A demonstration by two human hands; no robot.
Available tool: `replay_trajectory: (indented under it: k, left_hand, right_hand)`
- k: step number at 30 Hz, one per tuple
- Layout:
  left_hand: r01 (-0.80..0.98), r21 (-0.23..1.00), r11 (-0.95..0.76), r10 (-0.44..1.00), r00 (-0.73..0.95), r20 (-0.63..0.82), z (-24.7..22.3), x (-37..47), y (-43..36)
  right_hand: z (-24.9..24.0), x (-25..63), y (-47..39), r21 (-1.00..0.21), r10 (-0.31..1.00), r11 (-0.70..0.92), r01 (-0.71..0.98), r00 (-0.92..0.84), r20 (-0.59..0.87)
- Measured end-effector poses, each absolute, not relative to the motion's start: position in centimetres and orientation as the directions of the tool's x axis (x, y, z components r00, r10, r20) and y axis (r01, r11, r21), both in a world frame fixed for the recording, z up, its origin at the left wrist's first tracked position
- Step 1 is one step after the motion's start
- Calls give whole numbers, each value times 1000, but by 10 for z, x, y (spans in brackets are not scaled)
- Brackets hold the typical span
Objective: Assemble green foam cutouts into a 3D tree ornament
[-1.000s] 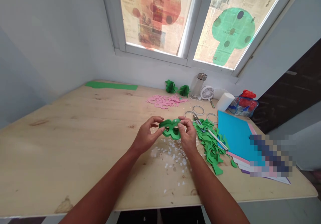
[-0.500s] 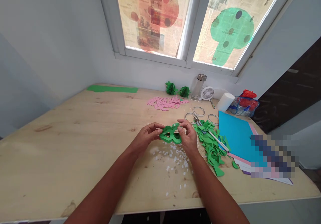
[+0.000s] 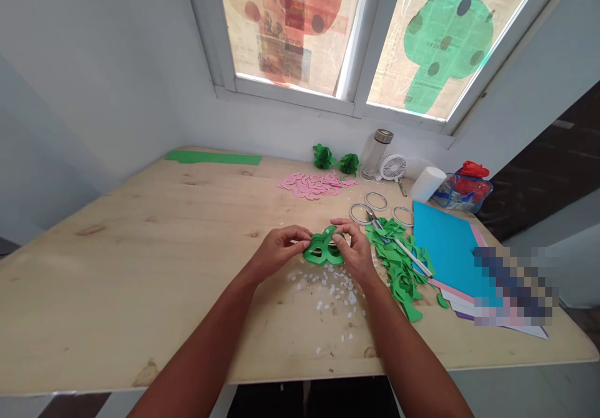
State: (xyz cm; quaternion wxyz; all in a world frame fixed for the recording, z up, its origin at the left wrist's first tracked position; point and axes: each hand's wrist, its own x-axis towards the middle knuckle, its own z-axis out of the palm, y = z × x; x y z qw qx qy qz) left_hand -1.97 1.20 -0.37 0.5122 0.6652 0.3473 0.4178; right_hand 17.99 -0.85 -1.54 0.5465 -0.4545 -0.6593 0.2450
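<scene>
A green paper cutout (image 3: 323,247) with rounded lobes and openings is held between both hands over the wooden table (image 3: 187,268). My left hand (image 3: 281,250) pinches its left side, thumb and fingers together. On the right side, my right hand (image 3: 355,250) grips it with the thumb on top. A small white piece shows near its upper edge. Below the cutout, small white paper bits (image 3: 344,290) are scattered on the wood. Just right of my right hand lies a heap of green paper scraps (image 3: 400,280).
Pink paper pieces (image 3: 312,185) and two green paper shapes (image 3: 323,157) lie toward the wall. Metal rings (image 3: 376,201), a bottle (image 3: 376,155), a small fan (image 3: 392,167) and a white roll (image 3: 427,184) stand or lie back right. Blue sheets (image 3: 445,249) lie at the right.
The view has shifted slightly. The green cutout is tilted differently, and my left hand's fingers now reach further over its upper left edge.
</scene>
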Motion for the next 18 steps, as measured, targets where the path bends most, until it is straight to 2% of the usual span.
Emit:
replay_trajectory:
  k: [9,13,16,18]
  left_hand:
    - [116,964,-239,867,472,158,-5,-22,12]
    - [204,926,-318,911,336,239,-6,-16,10]
    - [289,877,-384,920,197,338,-8,-8,6]
    - [311,853,-418,908,136,395,-9,-3,4]
  right_hand:
    - [-16,178,-9,-822,877,460,335,-26,480]
    - [-18,174,-11,-796,852,426,430,105,513]
    - [-16,169,-16,-703,743,422,572,226,629]
    - [-14,165,-20,-637,677,430,640,237,696]
